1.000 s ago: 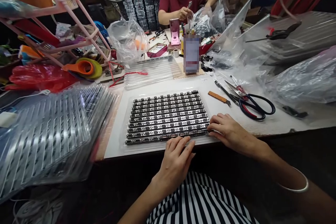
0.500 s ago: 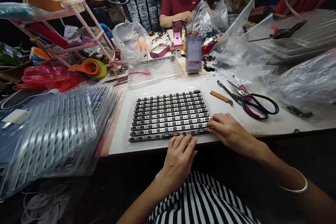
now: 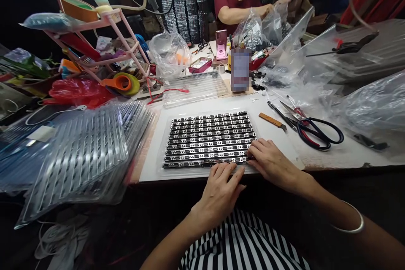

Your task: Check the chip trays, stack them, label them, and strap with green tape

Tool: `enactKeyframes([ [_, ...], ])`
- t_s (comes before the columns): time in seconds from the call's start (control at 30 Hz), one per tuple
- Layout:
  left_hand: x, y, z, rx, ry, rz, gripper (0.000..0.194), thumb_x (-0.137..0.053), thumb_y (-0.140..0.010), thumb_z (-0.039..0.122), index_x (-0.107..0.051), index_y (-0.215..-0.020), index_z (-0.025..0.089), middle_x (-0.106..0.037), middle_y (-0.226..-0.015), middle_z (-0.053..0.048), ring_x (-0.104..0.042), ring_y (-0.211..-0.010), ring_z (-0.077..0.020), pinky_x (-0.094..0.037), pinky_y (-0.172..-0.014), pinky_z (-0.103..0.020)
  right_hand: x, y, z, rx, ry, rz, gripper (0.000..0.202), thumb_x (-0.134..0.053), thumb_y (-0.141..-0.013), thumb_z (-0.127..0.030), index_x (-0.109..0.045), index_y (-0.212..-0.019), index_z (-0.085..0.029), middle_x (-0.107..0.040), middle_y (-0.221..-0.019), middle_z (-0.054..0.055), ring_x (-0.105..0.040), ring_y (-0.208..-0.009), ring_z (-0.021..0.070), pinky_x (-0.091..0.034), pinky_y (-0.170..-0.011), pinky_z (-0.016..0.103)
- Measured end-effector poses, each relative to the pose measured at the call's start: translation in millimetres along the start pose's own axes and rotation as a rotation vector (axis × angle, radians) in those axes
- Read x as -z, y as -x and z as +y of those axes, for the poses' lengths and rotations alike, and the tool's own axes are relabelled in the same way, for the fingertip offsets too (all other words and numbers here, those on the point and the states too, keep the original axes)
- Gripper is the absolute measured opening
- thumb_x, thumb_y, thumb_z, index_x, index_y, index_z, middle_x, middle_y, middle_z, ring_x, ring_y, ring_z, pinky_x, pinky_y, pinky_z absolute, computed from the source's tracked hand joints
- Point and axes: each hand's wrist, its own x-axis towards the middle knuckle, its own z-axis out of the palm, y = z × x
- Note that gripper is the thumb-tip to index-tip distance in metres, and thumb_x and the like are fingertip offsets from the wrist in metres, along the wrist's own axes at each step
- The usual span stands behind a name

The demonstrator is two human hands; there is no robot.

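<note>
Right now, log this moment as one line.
left hand: at front row; right hand: at row's right end; tray: holds connectors; scissors: right of tray

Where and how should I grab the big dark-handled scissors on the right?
Probably by the handle loops, coming from the near right with the right hand: the scissors appear to lie flat, loops turned toward that side, blades pointing away to the left.

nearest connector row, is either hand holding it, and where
A hold cannot be told: at the connector row, the right hand is at the right end, the left hand nearer the middle.
</note>
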Motion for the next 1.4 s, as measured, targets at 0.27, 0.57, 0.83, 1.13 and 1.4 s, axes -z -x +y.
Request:
enactKeyframes([
  [0.27,16.1,33.2,-21.5,0.052,0.082,0.229,0.037,-0.049,-0.088,0.010,-0.050,-0.123,0.017,-0.061,-0.112,-0.009,-0.053,-0.109,-0.0207,-0.044,-0.095,-0.041,2.9,1.3,-5.2,0.014,-0.107,0.058,0.006,-0.051,-0.089,-0.013,-0.055,-0.085,-0.016,-0.056,-0.087,0.007,-0.049,-0.082,0.0223,-0.035,-0.072,0.035],
  [0.57,15.7,39.1,-32.5,0.121,-0.066,0.266,0.031,-0.049,-0.088,0.013,-0.053,-0.119,0.016,-0.063,-0.106,-0.009,-0.057,-0.100,-0.0204,-0.048,-0.090,-0.041,-15.3,-37.4,-45.9,0.139,-0.080,0.068,0.011,-0.051,-0.090,-0.015,-0.059,-0.082,-0.015,-0.058,-0.088,0.008,-0.049,-0.084,0.0220,-0.034,-0.075,0.035],
  [0.83,13.2,35.6,-33.6,0.080,-0.101,0.245,0.032,-0.049,-0.088,0.012,-0.052,-0.120,0.012,-0.064,-0.104,-0.010,-0.058,-0.097,-0.0205,-0.049,-0.088,-0.040,-30.9,-50.4,-63.9,0.067,0.011,0.040,0.008,-0.053,-0.083,-0.008,-0.056,-0.081,-0.015,-0.058,-0.088,0.008,-0.048,-0.082,0.0225,-0.033,-0.074,0.036],
  [1.13,21.4,36.4,-36.6,0.087,0.022,0.250,0.033,-0.047,-0.089,0.012,-0.051,-0.122,0.018,-0.064,-0.104,-0.008,-0.059,-0.098,-0.0195,-0.047,-0.088,-0.041,-10.2,-49.7,-50.6,0.057,-0.214,0.047,0.008,-0.051,-0.088,-0.012,-0.058,-0.087,-0.016,-0.059,-0.091,0.007,-0.052,-0.083,0.0200,-0.039,-0.076,0.036],
  [1.4,42.0,46.1,-56.7,0.152,0.025,0.452,0.030,-0.049,-0.088,0.009,-0.057,-0.114,0.021,-0.067,-0.096,-0.004,-0.061,-0.092,-0.0172,-0.047,-0.083,-0.036,3.1,-91.1,83.7,-0.229,-0.042,0.190,0.022,-0.044,-0.090,-0.018,-0.066,-0.088,-0.017,-0.060,-0.088,0.008,-0.055,-0.079,0.0217,-0.043,-0.073,0.038],
])
